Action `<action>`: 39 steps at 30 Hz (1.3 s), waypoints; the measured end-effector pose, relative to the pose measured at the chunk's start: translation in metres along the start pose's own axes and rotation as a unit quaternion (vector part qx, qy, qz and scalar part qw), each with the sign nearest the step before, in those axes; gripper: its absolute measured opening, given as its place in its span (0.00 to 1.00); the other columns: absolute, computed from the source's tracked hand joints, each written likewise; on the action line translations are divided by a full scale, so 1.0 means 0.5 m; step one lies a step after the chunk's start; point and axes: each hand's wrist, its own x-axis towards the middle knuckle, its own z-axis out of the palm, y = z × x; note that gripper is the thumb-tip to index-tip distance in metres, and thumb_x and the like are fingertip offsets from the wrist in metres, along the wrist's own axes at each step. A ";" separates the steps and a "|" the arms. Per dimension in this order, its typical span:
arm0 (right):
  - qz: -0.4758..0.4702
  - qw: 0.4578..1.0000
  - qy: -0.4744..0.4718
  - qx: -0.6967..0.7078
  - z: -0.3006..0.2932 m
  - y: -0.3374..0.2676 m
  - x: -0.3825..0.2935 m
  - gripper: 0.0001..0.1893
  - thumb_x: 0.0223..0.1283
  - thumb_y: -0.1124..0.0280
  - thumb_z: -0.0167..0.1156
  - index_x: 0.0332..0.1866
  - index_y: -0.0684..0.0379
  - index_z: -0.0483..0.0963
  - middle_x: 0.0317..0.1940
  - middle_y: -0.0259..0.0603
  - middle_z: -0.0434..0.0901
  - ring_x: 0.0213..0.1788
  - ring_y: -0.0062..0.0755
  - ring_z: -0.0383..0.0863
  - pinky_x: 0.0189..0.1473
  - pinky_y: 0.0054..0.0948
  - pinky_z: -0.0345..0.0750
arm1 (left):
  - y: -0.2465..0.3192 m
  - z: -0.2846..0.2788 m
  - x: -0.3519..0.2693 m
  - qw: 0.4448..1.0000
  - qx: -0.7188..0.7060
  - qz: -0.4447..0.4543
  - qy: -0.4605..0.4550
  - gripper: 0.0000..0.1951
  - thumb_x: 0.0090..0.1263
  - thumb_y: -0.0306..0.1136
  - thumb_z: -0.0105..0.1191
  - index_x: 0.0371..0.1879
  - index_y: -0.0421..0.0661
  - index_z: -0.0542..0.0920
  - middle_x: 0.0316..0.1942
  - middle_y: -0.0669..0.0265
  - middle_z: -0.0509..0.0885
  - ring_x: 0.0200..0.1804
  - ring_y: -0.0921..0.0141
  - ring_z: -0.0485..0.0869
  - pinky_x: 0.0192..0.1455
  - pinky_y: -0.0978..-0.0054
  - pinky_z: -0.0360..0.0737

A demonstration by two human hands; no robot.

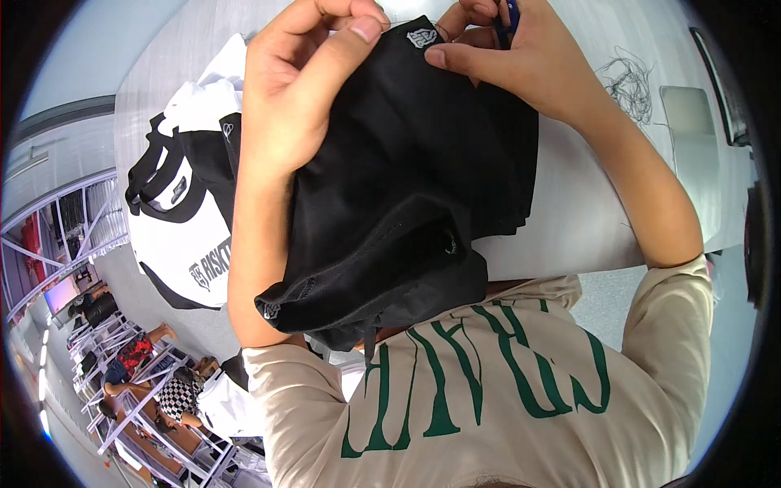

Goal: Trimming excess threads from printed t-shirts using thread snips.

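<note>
A black fabric garment (421, 140) is spread across the table before me and hangs over its near edge toward my lap. At its far corner sits a small white embroidered emblem (422, 38). My left hand (311, 73) pinches a thin dark thread (393, 23) between thumb and forefinger, just left of that corner. My right hand (512, 58) has its thumb against the cloth beside the emblem. A small blue tool (509, 21), apparently thread snips, is tucked in its fingers; its blades cannot be made out.
A pile of white and black garments (183, 244) lies left on the white table (561, 201). To the right are tangled loose threads (631, 88), a pale translucent tray (689, 137) and a dark-edged object (723, 91). People (140, 354) and metal racks (67, 232) are behind at left.
</note>
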 end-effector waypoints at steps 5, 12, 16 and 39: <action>0.382 0.910 0.100 -0.128 0.022 -0.089 0.024 0.23 0.61 0.72 0.75 0.36 0.52 0.60 0.32 0.35 0.80 0.35 0.14 0.75 0.38 0.20 0.75 | 0.096 0.063 -0.012 0.984 0.030 -0.159 0.074 0.06 0.81 0.30 0.52 0.44 0.41 0.80 0.41 0.67 0.82 0.48 0.77 0.76 0.53 0.77 0.70; 0.355 0.889 0.010 -0.289 0.024 -0.182 0.065 0.16 0.73 0.62 0.66 0.40 0.58 0.67 0.25 0.31 0.75 0.26 0.14 0.68 0.27 0.25 0.61 | 0.093 0.063 -0.007 0.968 0.113 -0.157 0.161 0.06 0.83 0.31 0.51 0.47 0.43 0.79 0.38 0.68 0.84 0.42 0.77 0.79 0.51 0.79 0.74; 0.441 0.822 -0.027 -0.360 0.072 -0.229 0.106 0.12 0.75 0.65 0.62 0.41 0.60 0.69 0.21 0.36 0.74 0.21 0.24 0.70 0.26 0.28 0.64 | 0.094 0.068 -0.009 0.966 0.185 -0.122 0.133 0.07 0.83 0.33 0.54 0.49 0.43 0.80 0.38 0.70 0.84 0.41 0.79 0.79 0.49 0.80 0.75; 0.265 0.809 -0.066 -0.520 0.065 -0.211 0.087 0.14 0.65 0.65 0.70 0.37 0.63 0.74 0.19 0.46 0.77 0.20 0.47 0.78 0.27 0.37 0.70 | 0.104 0.098 -0.012 0.958 0.245 -0.099 0.111 0.06 0.83 0.30 0.54 0.50 0.42 0.78 0.37 0.70 0.82 0.42 0.78 0.83 0.48 0.81 0.79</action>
